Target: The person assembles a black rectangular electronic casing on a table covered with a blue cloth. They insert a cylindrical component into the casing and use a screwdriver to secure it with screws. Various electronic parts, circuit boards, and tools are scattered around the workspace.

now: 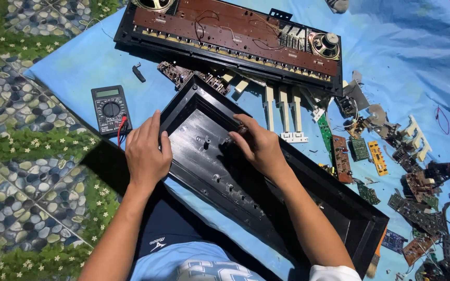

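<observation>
A blue sheet (79,62) covers the patterned floor (22,171) and carries all parts. An opened keyboard chassis (235,36), brown board and two speakers exposed, lies along the far edge. The black shell (266,192), hollow side up, lies diagonally in front of the person, its near end across the lap. Left hand (146,153) rests flat on the shell's left rim, fingers extended, gripping nothing. Right hand (259,145) lies inside the shell, fingers curled at the upper wall; whether it pinches anything cannot be told. Loose white keys (283,112) lie beyond the shell. Circuit boards (360,151) are scattered right. A multimeter (111,108) sits just left of the left hand.
</observation>
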